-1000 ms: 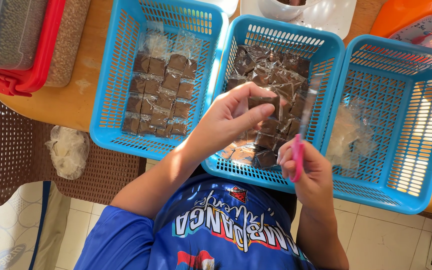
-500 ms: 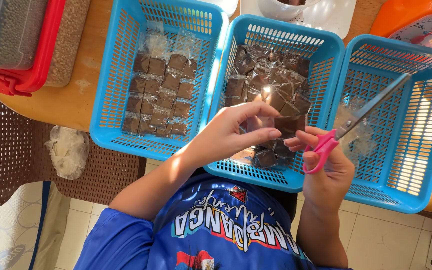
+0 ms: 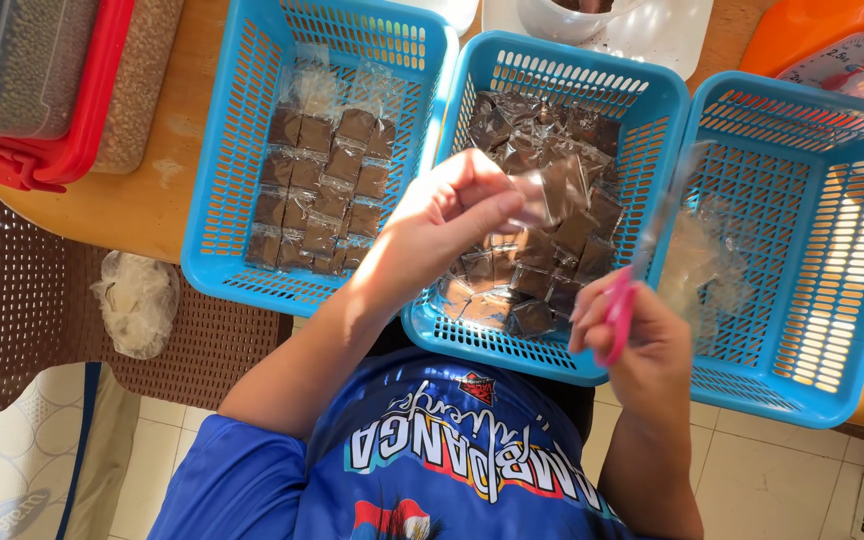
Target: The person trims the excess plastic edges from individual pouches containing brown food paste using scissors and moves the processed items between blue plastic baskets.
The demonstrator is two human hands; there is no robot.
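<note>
Pink-handled scissors in right hand, blades pointing up-right, away from body

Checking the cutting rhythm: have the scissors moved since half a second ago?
Yes. The scissors in the right hand have swung from lying low across the right basket to near upright, by the middle basket.

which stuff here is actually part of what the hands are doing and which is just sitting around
In use:
- left hand holding a clear-wrapped brown square
- right hand gripping pink-handled scissors
- middle blue basket of wrapped squares
- left blue basket with neat rows
- right blue basket with clear scraps

Lying about:
- red tub
- crumpled plastic bag
- orange kitchen scale
</note>
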